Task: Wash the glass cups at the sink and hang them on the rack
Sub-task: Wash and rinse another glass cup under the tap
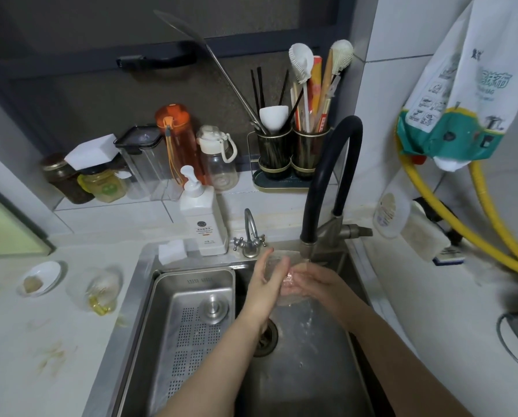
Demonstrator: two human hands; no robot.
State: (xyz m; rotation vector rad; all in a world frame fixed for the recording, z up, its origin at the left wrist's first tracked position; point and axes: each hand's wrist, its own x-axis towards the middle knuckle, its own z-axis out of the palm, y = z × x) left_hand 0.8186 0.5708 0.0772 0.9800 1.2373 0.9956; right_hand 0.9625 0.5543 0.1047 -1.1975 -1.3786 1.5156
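Head view. A glass cup is held over the sink basin, directly beneath the outlet of the black-hosed faucet, from which water runs. The left hand lies against the cup's outer wall at its 9 o'clock side, fingers fairly straight and pointing toward 12 o'clock, supporting rather than wrapping it. The right hand comes in from 3 o'clock with its fingers reaching to or into the cup; whether they curl round the rim or only rub the glass cannot be told. A second glass cup with yellowish residue stands on the counter at 9 o'clock from the sink, beside a small white dish. A perforated drain tray fills the sink's left half; a white soap dispenser stands at 11 o'clock from the hands. No hanging rack can be identified.

Risk, as a judgement: wet glass supported by a flat palm may slip and strike the steel basin or the faucet outlet close above it.
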